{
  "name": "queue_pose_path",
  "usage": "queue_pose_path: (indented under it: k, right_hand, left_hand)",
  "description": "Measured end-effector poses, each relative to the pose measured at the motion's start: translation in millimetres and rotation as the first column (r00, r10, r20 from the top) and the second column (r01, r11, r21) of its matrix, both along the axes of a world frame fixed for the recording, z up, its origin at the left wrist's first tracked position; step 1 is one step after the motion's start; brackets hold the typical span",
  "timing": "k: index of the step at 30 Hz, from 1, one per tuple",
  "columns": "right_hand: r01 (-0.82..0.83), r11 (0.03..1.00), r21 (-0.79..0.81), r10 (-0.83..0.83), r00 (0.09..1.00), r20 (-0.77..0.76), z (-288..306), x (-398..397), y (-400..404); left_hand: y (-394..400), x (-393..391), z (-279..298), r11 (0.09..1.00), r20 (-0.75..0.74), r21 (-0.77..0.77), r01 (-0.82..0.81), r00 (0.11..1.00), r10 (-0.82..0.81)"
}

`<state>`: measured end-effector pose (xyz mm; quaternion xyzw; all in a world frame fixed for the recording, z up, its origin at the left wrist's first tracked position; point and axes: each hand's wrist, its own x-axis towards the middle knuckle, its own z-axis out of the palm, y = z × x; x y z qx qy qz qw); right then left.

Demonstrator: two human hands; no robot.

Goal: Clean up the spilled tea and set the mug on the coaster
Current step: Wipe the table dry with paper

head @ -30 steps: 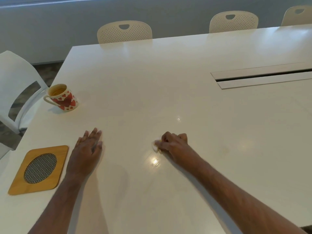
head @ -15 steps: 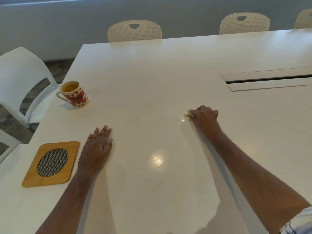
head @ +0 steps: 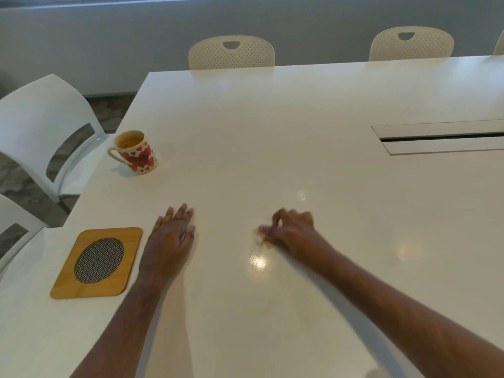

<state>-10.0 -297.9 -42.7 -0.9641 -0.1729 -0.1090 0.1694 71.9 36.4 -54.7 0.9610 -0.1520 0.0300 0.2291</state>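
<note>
A white mug with red hearts point(head: 136, 152) stands upright near the table's left edge, with tea inside. A square wooden coaster point(head: 98, 263) with a round mesh centre lies at the near left, apart from the mug. My left hand point(head: 171, 241) rests flat on the table right beside the coaster, holding nothing. My right hand point(head: 293, 230) is blurred and pressed to the table mid-surface, its fingers closed on a small white wad of tissue point(head: 259, 237) that peeks out at its left. No wet patch is plain to see; only light glare shows.
The big white table point(head: 272, 132) has a long cable slot point(head: 441, 139) at the right. White chairs point(head: 43, 132) stand off the left edge and perforated cream chairs point(head: 231, 53) line the far side.
My right hand with the tissue swept away to the far right, then came back toward me and to the left. The left hand stayed flat; the view shifted a little.
</note>
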Motion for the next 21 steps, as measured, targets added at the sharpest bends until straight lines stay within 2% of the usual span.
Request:
queue_pose_path:
  k: [2,5,7,9,12,16,19,21]
  right_hand:
    - [0.181,0.984,-0.006,-0.18,0.983,0.024,-1.3,31.6,-33.2]
    - [0.416,0.909,-0.04,-0.416,0.909,-0.003,-1.5,73.6,-76.8]
    - [0.504,0.862,-0.046,-0.506,0.862,-0.023,0.0,90.7,-86.7]
    - [0.511,0.858,-0.052,-0.512,0.858,-0.027,-0.3,97.1,-79.9]
    - [0.381,0.924,-0.034,-0.382,0.923,-0.044,2.1,87.2,-44.9]
    - [0.078,0.997,0.027,-0.077,0.995,-0.059,10.2,39.1,24.8]
    - [-0.216,0.976,0.0,0.215,0.973,-0.087,14.2,-3.8,64.7]
    - [-0.332,0.94,-0.077,0.324,0.941,-0.095,12.5,-16.0,69.9]
  left_hand:
    - [-0.6,0.7,0.8,1.0,0.001,-0.004,-0.001,1.0,0.001]
    - [-0.2,0.2,-0.4,1.0,0.003,0.002,-0.004,1.0,0.004]
    - [0.4,0.3,-0.1,1.0,0.001,-0.001,-0.002,1.0,0.002]
    - [0.7,0.1,-0.7,1.0,-0.001,-0.004,-0.002,1.0,0.002]
    - [1.7,0.1,-1.3,1.0,0.003,-0.003,0.001,1.0,-0.001]
    - [2.1,0.4,-2.3,1.0,0.008,0.0,0.004,1.0,-0.004]
    - [1.9,1.1,-2.0,1.0,0.015,0.003,0.007,1.0,-0.007]
    - [1.6,0.9,-2.4,1.0,0.023,0.01,0.009,1.0,-0.01]
